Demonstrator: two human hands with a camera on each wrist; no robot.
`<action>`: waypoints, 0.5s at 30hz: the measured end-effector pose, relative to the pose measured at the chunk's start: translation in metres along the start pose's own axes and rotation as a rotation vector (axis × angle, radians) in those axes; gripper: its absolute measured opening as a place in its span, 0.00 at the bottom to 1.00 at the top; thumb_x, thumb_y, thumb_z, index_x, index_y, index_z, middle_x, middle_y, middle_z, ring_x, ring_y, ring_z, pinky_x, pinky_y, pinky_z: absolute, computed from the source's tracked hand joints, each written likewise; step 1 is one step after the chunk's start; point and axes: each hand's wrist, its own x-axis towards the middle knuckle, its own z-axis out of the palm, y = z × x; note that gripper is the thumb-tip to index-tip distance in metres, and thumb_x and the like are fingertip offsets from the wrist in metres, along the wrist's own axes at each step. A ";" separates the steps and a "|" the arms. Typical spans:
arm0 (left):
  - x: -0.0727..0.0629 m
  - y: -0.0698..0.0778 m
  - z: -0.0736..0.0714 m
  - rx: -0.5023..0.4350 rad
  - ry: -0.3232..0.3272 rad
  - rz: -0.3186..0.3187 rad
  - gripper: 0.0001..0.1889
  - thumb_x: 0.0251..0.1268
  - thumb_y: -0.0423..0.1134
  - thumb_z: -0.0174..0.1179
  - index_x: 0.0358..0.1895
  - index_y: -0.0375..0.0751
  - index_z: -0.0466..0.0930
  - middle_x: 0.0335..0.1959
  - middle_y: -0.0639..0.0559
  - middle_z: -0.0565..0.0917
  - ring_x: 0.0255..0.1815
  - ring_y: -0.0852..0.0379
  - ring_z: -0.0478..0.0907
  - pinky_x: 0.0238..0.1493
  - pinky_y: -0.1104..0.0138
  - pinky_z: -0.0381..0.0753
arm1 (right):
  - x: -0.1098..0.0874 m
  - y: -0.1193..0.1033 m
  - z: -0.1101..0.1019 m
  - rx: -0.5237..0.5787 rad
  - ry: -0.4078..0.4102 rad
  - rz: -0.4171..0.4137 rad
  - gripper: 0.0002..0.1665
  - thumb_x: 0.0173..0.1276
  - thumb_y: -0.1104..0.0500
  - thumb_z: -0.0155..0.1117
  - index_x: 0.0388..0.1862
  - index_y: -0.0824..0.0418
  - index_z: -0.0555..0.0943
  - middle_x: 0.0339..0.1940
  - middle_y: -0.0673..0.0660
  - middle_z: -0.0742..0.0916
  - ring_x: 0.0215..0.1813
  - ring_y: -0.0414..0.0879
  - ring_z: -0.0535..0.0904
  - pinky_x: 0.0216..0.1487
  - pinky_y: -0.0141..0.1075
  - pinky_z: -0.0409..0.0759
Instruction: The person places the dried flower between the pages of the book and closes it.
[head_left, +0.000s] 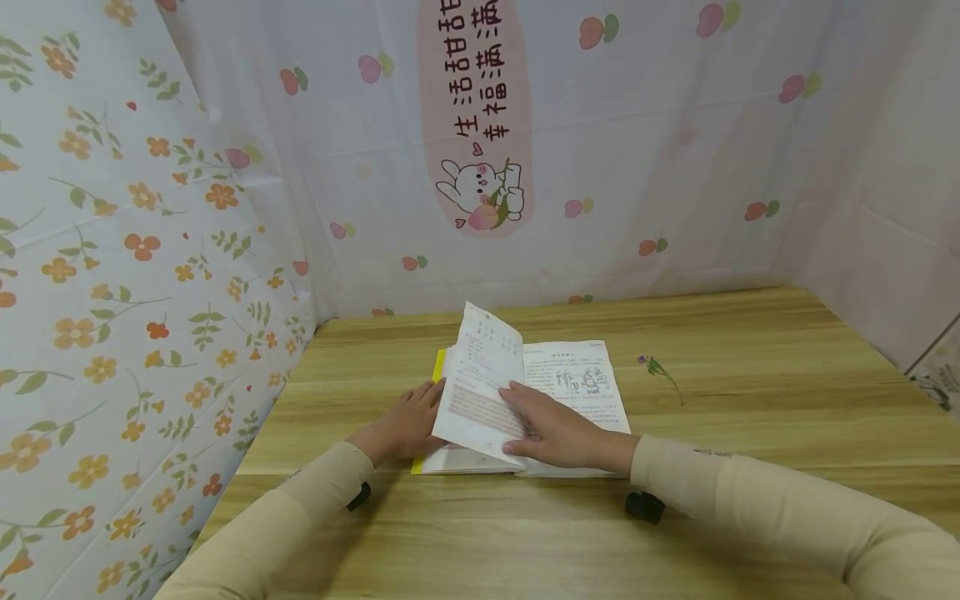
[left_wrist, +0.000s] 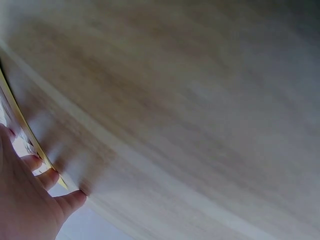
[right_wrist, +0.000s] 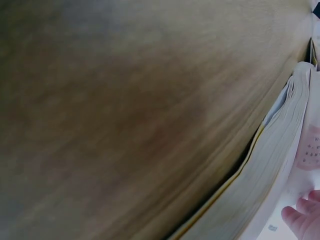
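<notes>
An open book [head_left: 573, 375] with a yellow cover edge lies on the wooden table. One of its pages [head_left: 480, 392] stands raised and slants over the left half. My right hand [head_left: 558, 429] touches this page near the book's middle, thumb and fingers spread apart on the side facing it. In the right wrist view the fingertips [right_wrist: 295, 215] lie against the white paper, above the thick page block [right_wrist: 255, 195]. At the book's left edge rests my left hand [head_left: 411, 421], partly behind the raised page. Its spread fingers reach over the yellow edge [left_wrist: 22, 120] in the left wrist view.
A small purple flower [head_left: 656, 367] on a thin green stem lies on the table [head_left: 750, 392], right of the book. A patterned cloth [head_left: 360, 167] hangs behind the table, and a floral one [head_left: 112, 333] at the left.
</notes>
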 end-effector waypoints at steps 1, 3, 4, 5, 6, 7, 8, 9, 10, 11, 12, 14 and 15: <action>0.000 0.001 -0.001 0.000 0.002 0.000 0.40 0.72 0.60 0.48 0.76 0.37 0.52 0.75 0.36 0.52 0.73 0.36 0.53 0.64 0.43 0.61 | 0.000 -0.001 0.000 -0.019 -0.002 -0.004 0.49 0.67 0.42 0.64 0.77 0.63 0.56 0.77 0.63 0.58 0.77 0.56 0.51 0.71 0.51 0.55; -0.001 0.002 -0.002 0.004 0.004 0.004 0.38 0.72 0.58 0.50 0.76 0.36 0.54 0.74 0.35 0.53 0.72 0.35 0.54 0.63 0.42 0.62 | 0.001 -0.001 0.000 -0.062 -0.010 -0.019 0.48 0.68 0.42 0.63 0.77 0.63 0.56 0.77 0.64 0.58 0.77 0.57 0.51 0.71 0.51 0.54; -0.001 0.002 -0.003 0.009 -0.001 0.002 0.38 0.72 0.57 0.50 0.75 0.37 0.55 0.74 0.35 0.54 0.72 0.35 0.54 0.63 0.41 0.62 | 0.001 -0.001 0.001 -0.083 -0.016 -0.030 0.48 0.68 0.41 0.62 0.77 0.64 0.56 0.77 0.65 0.57 0.77 0.57 0.51 0.71 0.51 0.54; -0.001 0.002 -0.003 0.019 -0.008 0.000 0.37 0.72 0.57 0.50 0.75 0.37 0.56 0.74 0.35 0.55 0.72 0.35 0.54 0.63 0.41 0.62 | 0.002 -0.001 0.002 -0.103 -0.024 -0.039 0.48 0.69 0.41 0.61 0.77 0.64 0.56 0.77 0.66 0.57 0.77 0.58 0.50 0.71 0.51 0.54; -0.001 0.002 -0.003 0.029 -0.017 -0.003 0.37 0.72 0.57 0.49 0.75 0.37 0.57 0.73 0.35 0.55 0.72 0.35 0.54 0.63 0.42 0.61 | 0.003 0.000 0.003 -0.127 -0.035 -0.046 0.48 0.69 0.40 0.60 0.77 0.64 0.55 0.77 0.66 0.56 0.77 0.58 0.50 0.71 0.51 0.54; -0.001 0.002 -0.003 0.034 -0.026 -0.006 0.36 0.73 0.57 0.48 0.75 0.38 0.57 0.73 0.35 0.56 0.72 0.35 0.53 0.64 0.42 0.61 | 0.003 0.000 0.003 -0.147 -0.046 -0.051 0.48 0.70 0.39 0.59 0.77 0.64 0.54 0.77 0.66 0.56 0.77 0.58 0.49 0.71 0.51 0.54; 0.000 0.002 -0.002 0.035 -0.032 -0.009 0.36 0.73 0.58 0.48 0.75 0.39 0.58 0.73 0.35 0.56 0.73 0.35 0.53 0.64 0.41 0.61 | 0.004 0.001 0.004 -0.168 -0.060 -0.055 0.48 0.71 0.39 0.57 0.78 0.64 0.53 0.77 0.66 0.55 0.77 0.59 0.48 0.71 0.50 0.53; 0.000 0.002 -0.002 0.034 -0.034 -0.011 0.36 0.73 0.58 0.47 0.75 0.39 0.58 0.73 0.36 0.56 0.73 0.35 0.52 0.64 0.41 0.60 | 0.004 0.002 0.005 -0.187 -0.073 -0.059 0.48 0.72 0.38 0.55 0.78 0.63 0.52 0.78 0.66 0.54 0.77 0.59 0.48 0.72 0.50 0.53; 0.000 0.002 -0.002 0.023 -0.034 -0.013 0.36 0.72 0.58 0.47 0.75 0.39 0.58 0.73 0.36 0.56 0.73 0.35 0.52 0.64 0.41 0.60 | 0.004 0.002 0.005 -0.202 -0.086 -0.060 0.48 0.72 0.38 0.54 0.78 0.63 0.52 0.78 0.66 0.53 0.77 0.59 0.47 0.72 0.50 0.52; 0.000 0.001 -0.002 0.019 -0.037 -0.016 0.36 0.73 0.59 0.47 0.75 0.39 0.58 0.73 0.36 0.56 0.73 0.35 0.52 0.64 0.41 0.60 | 0.005 0.003 0.005 -0.219 -0.099 -0.061 0.47 0.73 0.38 0.52 0.78 0.63 0.51 0.78 0.66 0.53 0.77 0.59 0.46 0.72 0.50 0.51; 0.000 0.001 -0.002 0.010 -0.039 -0.020 0.36 0.73 0.59 0.46 0.75 0.39 0.57 0.73 0.36 0.56 0.73 0.36 0.51 0.65 0.41 0.59 | 0.005 0.003 0.005 -0.234 -0.110 -0.066 0.46 0.74 0.38 0.51 0.79 0.63 0.51 0.78 0.66 0.52 0.77 0.59 0.46 0.72 0.50 0.51; 0.000 0.001 -0.002 -0.010 -0.037 -0.024 0.36 0.74 0.58 0.45 0.76 0.38 0.56 0.74 0.36 0.55 0.73 0.36 0.51 0.65 0.42 0.59 | 0.005 0.003 0.005 -0.259 -0.129 -0.077 0.45 0.75 0.38 0.49 0.78 0.63 0.51 0.78 0.67 0.52 0.77 0.60 0.45 0.72 0.50 0.51; 0.000 0.001 -0.003 -0.019 -0.041 -0.030 0.36 0.75 0.57 0.44 0.76 0.38 0.55 0.74 0.36 0.54 0.74 0.37 0.51 0.66 0.42 0.58 | 0.005 0.003 0.005 -0.271 -0.137 -0.081 0.45 0.75 0.38 0.48 0.78 0.63 0.52 0.78 0.67 0.52 0.77 0.60 0.45 0.72 0.51 0.51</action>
